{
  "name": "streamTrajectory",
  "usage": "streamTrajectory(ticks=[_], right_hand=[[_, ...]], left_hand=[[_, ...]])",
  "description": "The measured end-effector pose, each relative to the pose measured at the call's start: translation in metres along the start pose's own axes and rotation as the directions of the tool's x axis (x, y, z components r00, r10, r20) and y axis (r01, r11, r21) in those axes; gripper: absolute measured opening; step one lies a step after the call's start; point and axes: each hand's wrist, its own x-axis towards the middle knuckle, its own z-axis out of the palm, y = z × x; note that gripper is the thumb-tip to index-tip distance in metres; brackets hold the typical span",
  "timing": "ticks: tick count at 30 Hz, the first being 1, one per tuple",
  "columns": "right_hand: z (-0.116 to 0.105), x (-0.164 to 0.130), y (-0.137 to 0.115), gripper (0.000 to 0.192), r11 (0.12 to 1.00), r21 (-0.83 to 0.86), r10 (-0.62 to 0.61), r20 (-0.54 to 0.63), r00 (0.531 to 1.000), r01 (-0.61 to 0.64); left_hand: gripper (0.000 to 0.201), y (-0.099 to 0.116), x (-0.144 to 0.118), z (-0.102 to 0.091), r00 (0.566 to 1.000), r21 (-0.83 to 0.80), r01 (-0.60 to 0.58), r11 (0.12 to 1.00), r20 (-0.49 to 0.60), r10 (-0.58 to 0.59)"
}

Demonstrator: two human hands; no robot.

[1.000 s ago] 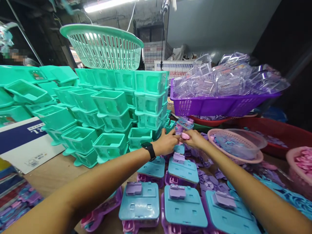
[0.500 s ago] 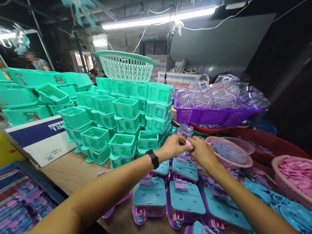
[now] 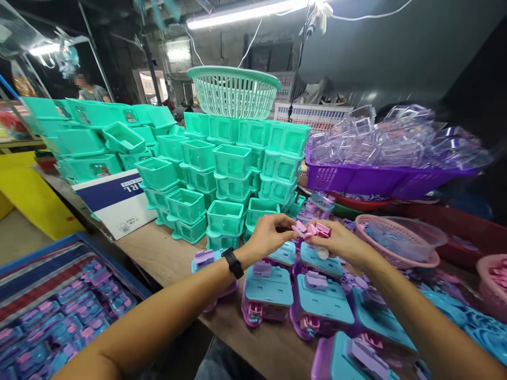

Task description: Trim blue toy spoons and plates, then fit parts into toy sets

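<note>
My left hand (image 3: 268,235), with a black watch on its wrist, pinches a small pink plastic piece (image 3: 304,229) between thumb and fingers. Close beside it, my right hand (image 3: 344,244) is closed around pink plastic parts (image 3: 322,230); their exact shape is partly hidden by the fingers. A small white round thing (image 3: 322,253) shows just under my right hand; whether I hold it I cannot tell. Below both hands stand several small purple boxes with blue lids, among them a front box (image 3: 269,287) and a larger one (image 3: 327,303), with lilac clips on top.
Stacked green tubs (image 3: 225,215) and a green basket (image 3: 233,95) rise behind. A purple basket (image 3: 356,180) of clear plastic covers and a pink basket (image 3: 396,253) stand right, near blue parts (image 3: 475,330). A blue-rimmed crate (image 3: 51,252) of finished-looking boxes sits lower left. A person (image 3: 93,92) is far left.
The view has swung left and tilted down. My hands have moved slightly apart, and more of the pink pieces shows between them. The white round thing has come into sight.
</note>
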Motion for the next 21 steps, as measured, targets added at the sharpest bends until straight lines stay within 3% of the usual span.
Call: streamTrajectory(ticks=[5,9,11,13,16,18,21], right_hand=[[0.01,0.011,0.001,0.051,0.99,0.132,0.063,-0.037,0.997,-0.058],[0.013,0.019,0.01,0.043,0.991,-0.111,-0.095,-0.14,0.986,0.08],[0.012,0.024,0.014,0.041,0.957,-0.24,-0.191,-0.109,0.976,0.161],[0.009,0.03,0.016,0.041,0.912,-0.344,-0.236,0.005,0.972,0.223],[0.003,0.044,0.015,0.037,0.853,-0.45,-0.209,0.171,0.963,0.265],[0.0,0.053,0.013,0.03,0.833,-0.484,-0.172,0.234,0.957,0.268],[-0.001,0.066,0.01,0.019,0.819,-0.509,-0.119,0.303,0.946,0.266]], left_hand=[[0.011,-0.004,-0.006,-0.004,0.999,0.057,-0.037,0.998,0.016,0.036],[0.011,-0.008,-0.007,-0.004,0.998,0.172,-0.053,0.984,0.051,0.045],[0.021,-0.009,-0.008,-0.005,0.996,0.325,-0.071,0.943,0.078,0.048],[0.03,-0.009,-0.01,-0.007,0.99,0.529,-0.118,0.84,0.125,0.061],[0.037,-0.004,-0.014,-0.01,0.96,0.751,-0.256,0.609,0.271,0.07],[0.042,-0.001,-0.017,-0.011,0.928,0.803,-0.339,0.49,0.372,0.032],[0.047,0.003,-0.02,-0.01,0.89,0.819,-0.384,0.425,0.451,-0.064]])
